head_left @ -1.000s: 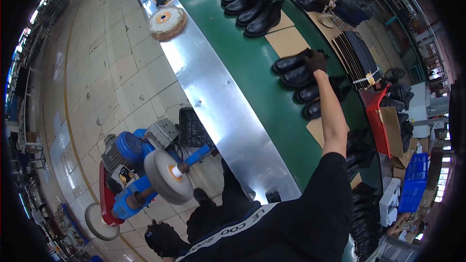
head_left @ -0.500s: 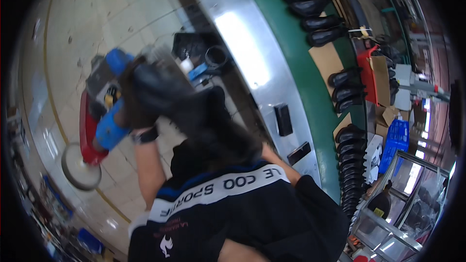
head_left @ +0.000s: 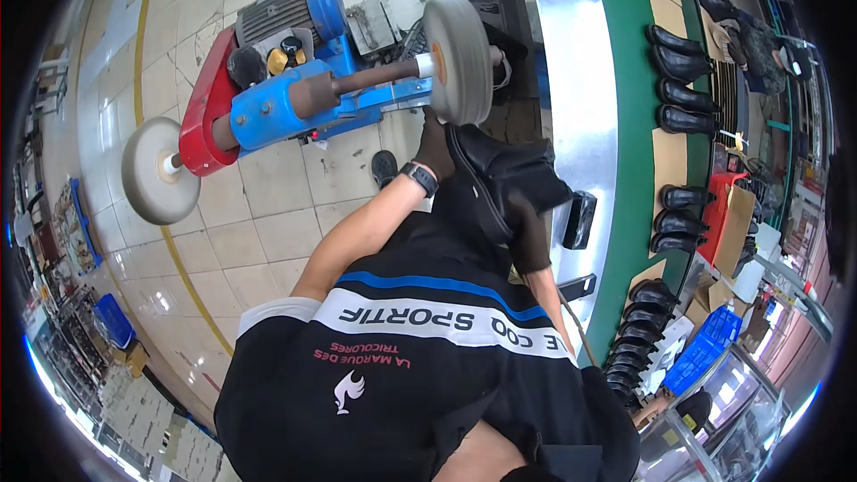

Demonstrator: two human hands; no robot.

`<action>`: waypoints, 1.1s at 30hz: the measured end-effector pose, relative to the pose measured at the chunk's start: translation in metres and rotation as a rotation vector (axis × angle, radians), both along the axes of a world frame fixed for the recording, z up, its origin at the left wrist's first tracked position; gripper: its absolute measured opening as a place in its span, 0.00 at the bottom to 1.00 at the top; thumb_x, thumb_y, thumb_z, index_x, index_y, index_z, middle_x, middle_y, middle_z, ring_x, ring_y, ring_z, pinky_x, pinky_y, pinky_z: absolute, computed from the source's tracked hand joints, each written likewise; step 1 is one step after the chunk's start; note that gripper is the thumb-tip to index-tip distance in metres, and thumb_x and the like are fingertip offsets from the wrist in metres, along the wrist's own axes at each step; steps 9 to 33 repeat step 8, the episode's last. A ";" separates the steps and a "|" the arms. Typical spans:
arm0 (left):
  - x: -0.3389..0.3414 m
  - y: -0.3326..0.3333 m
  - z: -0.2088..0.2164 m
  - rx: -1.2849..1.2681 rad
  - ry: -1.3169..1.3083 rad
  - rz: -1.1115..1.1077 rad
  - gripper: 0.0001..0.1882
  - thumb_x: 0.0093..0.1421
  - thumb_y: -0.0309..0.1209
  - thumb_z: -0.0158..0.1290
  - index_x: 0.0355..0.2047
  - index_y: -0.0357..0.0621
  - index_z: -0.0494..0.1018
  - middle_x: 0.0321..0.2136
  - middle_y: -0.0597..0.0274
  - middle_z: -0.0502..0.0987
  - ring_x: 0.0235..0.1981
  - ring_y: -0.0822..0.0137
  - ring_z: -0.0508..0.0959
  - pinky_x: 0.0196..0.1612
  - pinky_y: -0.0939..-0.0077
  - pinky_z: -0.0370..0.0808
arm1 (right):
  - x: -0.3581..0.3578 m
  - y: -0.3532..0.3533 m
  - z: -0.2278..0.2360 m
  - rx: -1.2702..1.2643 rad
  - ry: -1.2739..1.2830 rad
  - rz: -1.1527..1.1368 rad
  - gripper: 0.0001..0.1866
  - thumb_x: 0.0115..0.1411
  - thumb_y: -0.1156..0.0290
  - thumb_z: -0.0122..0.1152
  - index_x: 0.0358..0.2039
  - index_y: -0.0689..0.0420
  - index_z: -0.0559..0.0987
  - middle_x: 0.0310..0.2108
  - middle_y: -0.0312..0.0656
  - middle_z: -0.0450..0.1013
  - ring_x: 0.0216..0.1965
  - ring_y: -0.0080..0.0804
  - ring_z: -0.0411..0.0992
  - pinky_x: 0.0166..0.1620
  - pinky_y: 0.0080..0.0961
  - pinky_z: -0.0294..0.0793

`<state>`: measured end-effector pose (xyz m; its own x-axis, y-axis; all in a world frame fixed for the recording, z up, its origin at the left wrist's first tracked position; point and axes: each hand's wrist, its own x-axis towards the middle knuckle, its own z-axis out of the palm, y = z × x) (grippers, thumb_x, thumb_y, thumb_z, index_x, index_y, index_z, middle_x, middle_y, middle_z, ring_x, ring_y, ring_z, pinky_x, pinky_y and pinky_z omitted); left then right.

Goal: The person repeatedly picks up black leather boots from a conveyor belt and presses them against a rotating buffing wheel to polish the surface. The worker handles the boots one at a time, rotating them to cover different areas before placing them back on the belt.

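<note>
A black leather boot (head_left: 503, 167) is held between my two hands in front of my chest, its sole turned to the left. My left hand (head_left: 435, 150), in a dark glove with a watch at the wrist, is closed on the toe end. Lower down, my right hand (head_left: 533, 241), also gloved, grips the boot near its heel and shaft. Just beyond the toe stands a pale round buffing wheel (head_left: 462, 61) on the shaft of a blue and red machine (head_left: 268, 112). Whether boot and wheel touch, I cannot tell.
A second wheel (head_left: 161, 170) sits at the machine's left end. To the right runs a metal-edged green bench (head_left: 625, 107) with rows of black shoes (head_left: 686, 107). A black case (head_left: 580, 220) lies on the metal edge. Farther right are a red bin (head_left: 717, 214) and blue crate (head_left: 705, 348).
The view has swung left, so the machine and both wheels now show fully. The boot, blurred before, is now steady in both hands below the nearer wheel.
</note>
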<state>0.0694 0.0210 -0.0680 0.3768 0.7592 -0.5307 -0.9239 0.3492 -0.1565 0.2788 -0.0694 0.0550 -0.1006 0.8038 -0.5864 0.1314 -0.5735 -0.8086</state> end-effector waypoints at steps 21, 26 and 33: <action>-0.013 0.052 -0.079 0.001 0.162 -0.059 0.48 0.59 0.72 0.21 0.65 0.49 0.57 0.59 0.51 0.68 0.59 0.50 0.68 0.64 0.50 0.61 | -0.044 0.072 -0.089 -0.488 0.584 -0.356 0.24 0.58 0.62 0.61 0.55 0.52 0.71 0.55 0.40 0.68 0.54 0.34 0.69 0.55 0.34 0.74; -0.013 0.052 -0.079 0.001 0.162 -0.059 0.48 0.59 0.72 0.21 0.65 0.49 0.57 0.59 0.51 0.68 0.59 0.50 0.68 0.64 0.50 0.61 | -0.044 0.072 -0.089 -0.488 0.584 -0.356 0.24 0.58 0.62 0.61 0.55 0.52 0.71 0.55 0.40 0.68 0.54 0.34 0.69 0.55 0.34 0.74; -0.013 0.052 -0.079 0.001 0.162 -0.059 0.48 0.59 0.72 0.21 0.65 0.49 0.57 0.59 0.51 0.68 0.59 0.50 0.68 0.64 0.50 0.61 | -0.044 0.072 -0.089 -0.488 0.584 -0.356 0.24 0.58 0.62 0.61 0.55 0.52 0.71 0.55 0.40 0.68 0.54 0.34 0.69 0.55 0.34 0.74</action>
